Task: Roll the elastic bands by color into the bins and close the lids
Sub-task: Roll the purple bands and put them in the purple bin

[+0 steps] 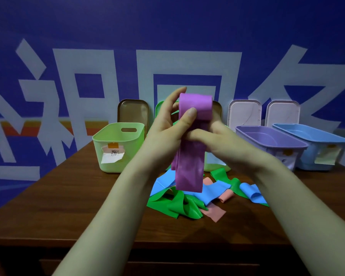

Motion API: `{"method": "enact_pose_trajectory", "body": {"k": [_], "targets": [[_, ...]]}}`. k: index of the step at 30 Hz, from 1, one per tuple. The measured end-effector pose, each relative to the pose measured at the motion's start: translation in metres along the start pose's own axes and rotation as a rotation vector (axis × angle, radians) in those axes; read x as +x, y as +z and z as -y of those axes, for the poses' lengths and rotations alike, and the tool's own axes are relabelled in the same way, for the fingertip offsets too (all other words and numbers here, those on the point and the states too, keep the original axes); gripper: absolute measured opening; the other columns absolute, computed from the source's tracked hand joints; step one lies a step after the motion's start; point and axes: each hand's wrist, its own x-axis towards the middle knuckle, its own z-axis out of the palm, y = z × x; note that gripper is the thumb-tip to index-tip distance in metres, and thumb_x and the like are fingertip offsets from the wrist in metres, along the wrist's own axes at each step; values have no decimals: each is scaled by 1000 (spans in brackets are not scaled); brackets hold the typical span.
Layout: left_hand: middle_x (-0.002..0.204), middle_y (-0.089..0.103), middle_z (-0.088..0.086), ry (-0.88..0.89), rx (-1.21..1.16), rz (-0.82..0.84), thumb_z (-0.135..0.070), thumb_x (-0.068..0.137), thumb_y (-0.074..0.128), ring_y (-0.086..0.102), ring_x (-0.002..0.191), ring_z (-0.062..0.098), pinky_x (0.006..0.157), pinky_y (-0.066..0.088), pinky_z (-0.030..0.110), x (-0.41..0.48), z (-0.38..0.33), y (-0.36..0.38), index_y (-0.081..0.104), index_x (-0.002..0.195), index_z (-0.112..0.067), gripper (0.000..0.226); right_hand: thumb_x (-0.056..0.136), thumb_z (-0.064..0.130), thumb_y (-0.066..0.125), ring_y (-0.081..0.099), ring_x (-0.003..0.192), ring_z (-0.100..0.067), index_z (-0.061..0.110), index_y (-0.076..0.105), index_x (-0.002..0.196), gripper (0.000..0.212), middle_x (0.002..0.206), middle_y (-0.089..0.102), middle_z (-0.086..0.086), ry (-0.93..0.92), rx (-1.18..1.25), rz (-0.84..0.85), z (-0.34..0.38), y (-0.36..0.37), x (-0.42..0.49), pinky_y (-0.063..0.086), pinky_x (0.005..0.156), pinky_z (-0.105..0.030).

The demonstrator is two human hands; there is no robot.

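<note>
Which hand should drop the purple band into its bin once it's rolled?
Right, probably. The open purple bin stands to the right, just beyond the right hand, which grips the purple band. The left hand, pinching the rolled top, would have to cross over.

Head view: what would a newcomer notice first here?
The purple band, partly rolled, held up mid-frame by the left hand and right hand. Under it a pile of green, blue and pink bands lies on the table, with open bins behind: green bin at left, purple bin and blue bin at right.
</note>
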Motion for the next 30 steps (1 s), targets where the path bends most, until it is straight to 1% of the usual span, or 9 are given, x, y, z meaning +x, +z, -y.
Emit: {"method": "enact_pose_trajectory", "body": {"k": [2,4,6,9,15,18,22,26,30], "targets": [[128,54,16,12,-24,18,-16,86,58,58,109,21,94,50,35,0,-1,-3,43,139,-18,55,75,41,64,64,110,-12,25,44,133,63,122,64,-1,22,27,26,6,-9,-4,51,95,-41],[126,55,16,21,-23,26,-13,85,59,59,105,19,89,51,33,0,-2,-5,45,136,-18,52,80,59,57,68,101,-14,28,55,125,55,115,68,2,50,76,61,14,-14,-8,54,84,-37],[127,56,16,37,21,22,-14,84,62,59,108,22,90,52,36,-1,-2,-6,49,131,-23,50,87,65,43,70,91,-14,27,61,119,53,105,72,3,49,83,47,21,-15,-11,56,75,-33],[126,57,13,75,99,23,-16,83,68,56,115,29,96,50,44,-1,-1,-7,53,128,-28,49,89,58,38,70,82,-14,24,60,119,50,98,71,2,26,50,11,26,-14,-13,55,66,-30],[121,58,8,141,110,33,2,77,72,56,112,18,85,52,25,-2,-6,-10,55,124,-25,56,85,43,59,66,74,-15,20,52,125,47,96,66,2,-14,151,32,24,-21,-13,53,60,-26],[122,56,3,124,71,42,8,73,72,55,117,18,87,52,29,-1,-7,-11,51,129,-28,70,82,27,58,64,70,-9,16,49,127,47,93,64,3,-77,266,62,24,-23,-15,53,57,-22],[132,55,7,25,0,21,21,72,65,53,125,21,97,51,36,-2,-9,-9,48,134,-17,75,83,9,59,65,77,-8,19,47,125,45,97,60,-7,-142,275,33,23,-23,-17,53,59,-21],[122,61,12,-57,5,6,4,66,62,62,107,20,89,53,34,0,-10,-7,52,130,-10,66,75,9,66,64,94,-20,22,49,122,52,104,61,-13,-206,213,4,19,-25,-16,57,83,-38],[114,66,2,-151,104,3,-32,83,62,64,103,14,83,50,33,-1,-12,-2,60,121,-19,41,80,-8,63,64,95,-21,20,47,121,52,108,62,-16,-252,147,-10,17,-24,-15,54,89,-33]]}}
